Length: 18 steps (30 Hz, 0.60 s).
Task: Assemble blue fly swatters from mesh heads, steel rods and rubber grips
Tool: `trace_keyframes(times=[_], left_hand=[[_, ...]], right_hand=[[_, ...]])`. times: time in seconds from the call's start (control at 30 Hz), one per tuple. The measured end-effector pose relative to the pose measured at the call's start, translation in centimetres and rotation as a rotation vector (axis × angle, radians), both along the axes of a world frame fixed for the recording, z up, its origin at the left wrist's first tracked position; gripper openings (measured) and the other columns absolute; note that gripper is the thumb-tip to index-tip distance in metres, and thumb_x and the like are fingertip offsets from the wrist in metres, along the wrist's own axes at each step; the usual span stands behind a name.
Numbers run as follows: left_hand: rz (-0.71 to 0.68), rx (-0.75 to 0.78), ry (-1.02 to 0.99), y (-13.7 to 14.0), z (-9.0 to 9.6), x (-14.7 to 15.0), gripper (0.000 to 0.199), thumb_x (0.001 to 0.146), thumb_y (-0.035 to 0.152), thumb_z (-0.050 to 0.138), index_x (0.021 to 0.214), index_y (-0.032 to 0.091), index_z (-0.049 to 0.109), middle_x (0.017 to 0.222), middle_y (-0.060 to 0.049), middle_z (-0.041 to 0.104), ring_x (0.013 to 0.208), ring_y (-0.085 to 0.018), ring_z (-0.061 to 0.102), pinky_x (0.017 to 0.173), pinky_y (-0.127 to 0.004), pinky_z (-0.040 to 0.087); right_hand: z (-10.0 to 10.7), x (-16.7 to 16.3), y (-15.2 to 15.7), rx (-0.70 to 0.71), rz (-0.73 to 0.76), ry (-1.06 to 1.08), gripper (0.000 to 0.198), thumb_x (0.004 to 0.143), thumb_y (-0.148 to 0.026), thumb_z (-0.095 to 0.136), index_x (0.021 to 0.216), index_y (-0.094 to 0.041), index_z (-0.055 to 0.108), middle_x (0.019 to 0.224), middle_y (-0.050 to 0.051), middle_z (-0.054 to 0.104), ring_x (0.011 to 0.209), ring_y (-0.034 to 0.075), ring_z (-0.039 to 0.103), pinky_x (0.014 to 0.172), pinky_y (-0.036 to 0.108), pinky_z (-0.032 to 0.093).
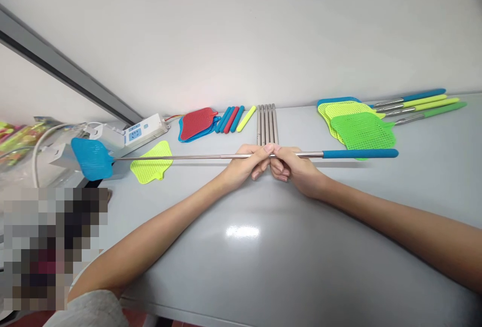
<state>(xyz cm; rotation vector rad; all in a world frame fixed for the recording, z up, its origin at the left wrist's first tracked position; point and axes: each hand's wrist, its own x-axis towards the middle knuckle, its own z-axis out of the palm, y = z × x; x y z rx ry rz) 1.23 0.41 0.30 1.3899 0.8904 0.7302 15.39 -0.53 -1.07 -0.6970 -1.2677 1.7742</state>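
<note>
A fly swatter (pixel 196 156) with a blue head, a long thin metal rod and a blue grip lies level across both hands. My left hand (pixel 252 161) is closed around the middle of the rod, thumb on top. Right beside it, my right hand (pixel 295 166) closes on the same rod, and the thumbs meet. The blue head points left and the blue grip points right. Just behind the hands, several metal rods (pixel 267 121) lie side by side on the table. Below the swatter's rod at the left rests a loose yellow swatter head (pixel 152 164).
Red and blue swatter heads (pixel 198 123) are stacked beside loose coloured grips (pixel 234 118). Several swatters with green, yellow and blue heads (pixel 363 131) lie at the back right. A white power strip (pixel 145 133) and plastic bags (pixel 18 141) are at the left. A wall (pixel 263 30) bounds the grey table (pixel 301 256).
</note>
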Motion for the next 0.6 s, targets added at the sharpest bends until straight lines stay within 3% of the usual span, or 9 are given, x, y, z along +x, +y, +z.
trace_keyframes(times=[0.2,0.37,0.6], left_hand=[[0.004,-0.173,-0.097,0.0,0.2,0.1,0.043,0.08,0.035,0.044,0.044,0.017,0.028,0.028,0.007,0.03,0.031,-0.005,0.029,0.041,-0.022,0.024],[0.016,-0.194,-0.102,0.2,0.6,-0.3,0.043,0.08,0.031,0.044,0.044,0.018,0.025,0.026,0.007,0.027,0.028,-0.004,0.023,0.039,-0.023,0.019],[0.029,-0.162,-0.084,0.8,0.9,-1.3,0.044,0.079,0.031,0.046,0.044,0.018,0.023,0.027,0.007,0.026,0.029,-0.004,0.023,0.04,-0.023,0.019]], right_hand=[[0.4,0.0,-0.1,-0.092,-0.109,-0.01,0.037,0.078,-0.026,0.043,0.046,-0.019,0.025,0.041,-0.008,0.02,0.037,0.005,0.022,0.038,0.021,0.018],[0.7,0.1,0.0,-0.164,-0.179,0.002,0.037,0.076,-0.023,0.044,0.048,-0.02,0.02,0.043,-0.009,0.013,0.037,0.004,0.013,0.036,0.021,0.011],[0.6,0.7,0.6,-0.174,-0.25,0.018,0.037,0.073,-0.024,0.048,0.046,-0.02,0.022,0.042,-0.009,0.013,0.036,0.004,0.013,0.035,0.02,0.01]])
